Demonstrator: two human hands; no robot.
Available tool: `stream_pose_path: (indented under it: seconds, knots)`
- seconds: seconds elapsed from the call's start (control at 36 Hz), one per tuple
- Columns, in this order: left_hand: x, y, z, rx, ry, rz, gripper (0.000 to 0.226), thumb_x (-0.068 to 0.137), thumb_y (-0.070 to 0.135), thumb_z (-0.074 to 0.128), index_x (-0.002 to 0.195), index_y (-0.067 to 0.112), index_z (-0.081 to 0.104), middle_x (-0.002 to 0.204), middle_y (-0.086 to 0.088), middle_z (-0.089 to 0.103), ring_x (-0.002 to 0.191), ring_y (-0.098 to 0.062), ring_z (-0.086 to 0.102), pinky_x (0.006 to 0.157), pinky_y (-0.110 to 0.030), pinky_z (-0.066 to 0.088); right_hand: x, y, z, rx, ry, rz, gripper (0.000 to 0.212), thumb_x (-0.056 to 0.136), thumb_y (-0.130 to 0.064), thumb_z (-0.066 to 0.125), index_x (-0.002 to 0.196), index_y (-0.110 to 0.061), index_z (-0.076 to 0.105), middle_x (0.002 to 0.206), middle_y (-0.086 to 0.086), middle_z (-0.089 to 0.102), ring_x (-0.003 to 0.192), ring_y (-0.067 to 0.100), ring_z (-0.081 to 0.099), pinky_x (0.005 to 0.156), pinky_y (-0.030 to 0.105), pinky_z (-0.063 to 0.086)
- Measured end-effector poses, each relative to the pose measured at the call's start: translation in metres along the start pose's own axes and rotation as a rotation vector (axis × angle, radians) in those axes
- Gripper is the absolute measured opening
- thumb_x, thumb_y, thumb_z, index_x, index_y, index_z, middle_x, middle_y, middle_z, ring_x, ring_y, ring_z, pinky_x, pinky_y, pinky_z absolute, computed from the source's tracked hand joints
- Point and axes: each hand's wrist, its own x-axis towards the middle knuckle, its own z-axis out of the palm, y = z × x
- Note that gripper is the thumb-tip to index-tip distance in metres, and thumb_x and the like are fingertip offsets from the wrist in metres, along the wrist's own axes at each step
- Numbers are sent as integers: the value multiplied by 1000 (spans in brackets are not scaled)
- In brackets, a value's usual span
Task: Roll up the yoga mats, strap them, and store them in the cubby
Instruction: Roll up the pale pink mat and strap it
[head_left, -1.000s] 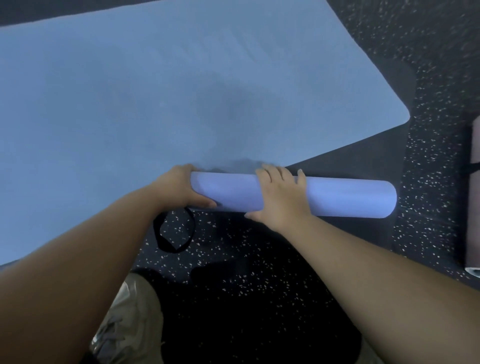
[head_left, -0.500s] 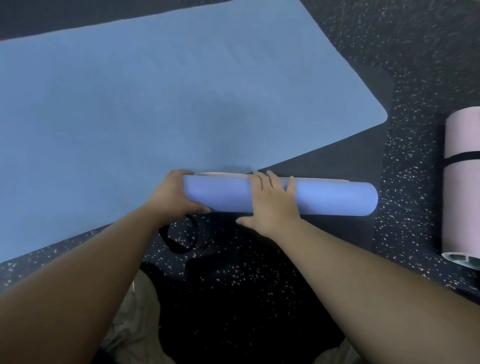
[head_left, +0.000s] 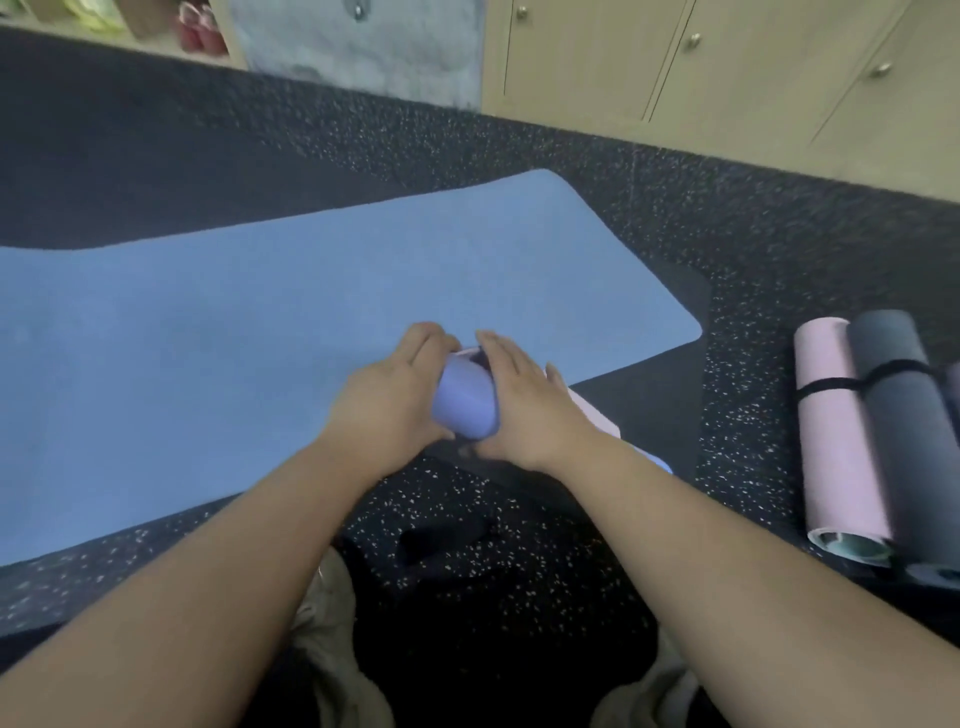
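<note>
On the speckled floor (head_left: 753, 249), beside the unrolled blue mat (head_left: 208, 353), a rolled lavender mat (head_left: 465, 400) is grasped by the left hand (head_left: 389, 400) and cupped by the right hand (head_left: 524, 405), while strapped pink (head_left: 836, 441) and grey rolls (head_left: 909, 441) are seen at right.

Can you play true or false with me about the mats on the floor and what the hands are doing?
1. Both hands, left and right, hold the purple roll. True.
2. The blue mat is all rolled up. False: it lies flat on the floor.
3. The pink roll has a black strap round it. True.
4. The grey roll is far from the pink one. False: they lie side by side.
</note>
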Motion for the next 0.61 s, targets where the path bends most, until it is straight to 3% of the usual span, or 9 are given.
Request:
stream_pose_path:
  seconds: [0.08, 0.14, 0.19, 0.25, 0.33, 0.42, 0.47, 0.56, 0.61]
  knots:
    - [-23, 12, -21, 46, 20, 56, 78, 60, 24, 87, 130, 12, 53, 139, -3, 46, 69, -34, 64, 54, -33, 41, -27, -20, -10, 39, 51, -43, 122, 68, -45, 83, 154, -16, 2, 161, -4, 9, 148, 10, 7, 120, 50, 6]
    - [-38, 21, -34, 81, 36, 73, 78, 65, 26, 85, 134, 16, 50, 142, 2, 42, 72, -34, 64, 57, -35, 44, -44, -29, -13, 59, 109, -78, 113, 67, -44, 84, 152, -14, 16, 156, -1, 23, 143, 15, 21, 118, 45, 16]
    - [-53, 29, -47, 112, 21, 67, 78, 71, 30, 82, 138, 21, 43, 147, 8, 34, 81, -31, 64, 62, -31, 40, -62, -39, -14, 93, 173, -104, 100, 67, -40, 85, 146, -14, 30, 145, 2, 39, 133, 18, 36, 109, 32, 27]
    - [-66, 33, -59, 85, 34, 100, 83, 68, 32, 84, 139, 25, 41, 146, 10, 35, 83, -29, 64, 63, -29, 38, -79, -49, -15, 130, 202, -106, 92, 70, -36, 85, 143, -14, 34, 139, 2, 44, 127, 18, 41, 98, 20, 29]
    - [-83, 37, -76, 27, 65, 216, 92, 65, 32, 87, 139, 34, 33, 144, 13, 35, 85, -28, 65, 61, -29, 42, -101, -61, -19, 176, 236, -103, 90, 72, -34, 83, 145, -16, 33, 137, 0, 45, 125, 16, 43, 89, 17, 30]
    - [-93, 44, -99, -55, 30, 161, 95, 79, 30, 78, 151, 37, 16, 157, 14, 14, 112, -25, 58, 84, -35, 45, -120, -65, -34, 240, 299, -83, 89, 74, -32, 83, 146, -19, 32, 140, -2, 44, 125, 16, 45, 91, 22, 35]
    - [-96, 50, -119, -79, 37, 79, 99, 81, 29, 77, 153, 35, 9, 158, 8, 10, 126, -25, 47, 98, -39, 39, -132, -66, -51, 240, 353, -64, 88, 74, -33, 83, 145, -22, 32, 141, -3, 44, 124, 17, 47, 83, 21, 32]
    - [-94, 59, -148, -94, 40, -66, 92, 78, 37, 77, 150, 22, 22, 147, -6, 29, 127, -27, 44, 98, -36, 36, -148, -69, -77, 211, 390, -41, 86, 75, -36, 82, 144, -27, 31, 142, -4, 45, 123, 20, 49, 83, 25, 34]
    - [-93, 65, -165, -69, 35, -128, 74, 79, 44, 73, 137, 14, 37, 122, -10, 49, 107, -28, 53, 83, -34, 38, -159, -71, -95, 199, 406, -40, 86, 74, -38, 81, 143, -27, 32, 142, -5, 46, 124, 21, 49, 89, 29, 39]
